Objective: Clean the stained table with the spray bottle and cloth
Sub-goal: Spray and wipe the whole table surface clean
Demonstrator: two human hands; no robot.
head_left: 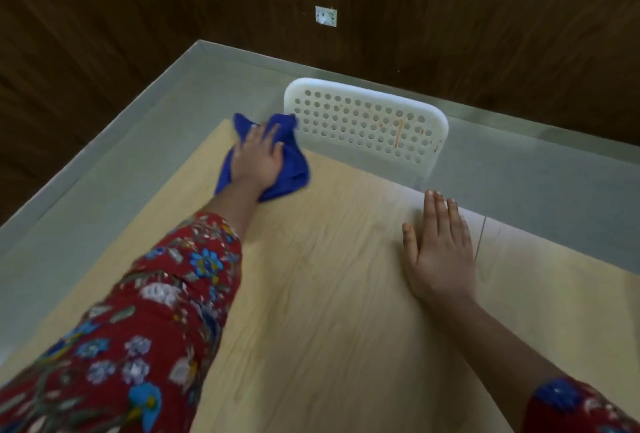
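A light wooden table point(329, 294) fills the lower middle of the head view. My left hand point(258, 158) presses flat on a crumpled blue cloth point(292, 169) near the table's far left corner, with the fingers spread over the fabric. My right hand point(441, 245) lies flat and open on the tabletop near the far edge, palm down, holding nothing. No spray bottle is in view. No clear stain shows on the wood.
A white perforated chair back point(367, 127) with reddish streaks stands just beyond the table's far edge. Grey floor point(138, 155) surrounds the table. Dark wood-panelled walls point(450, 16) rise behind, with a wall socket point(325, 16).
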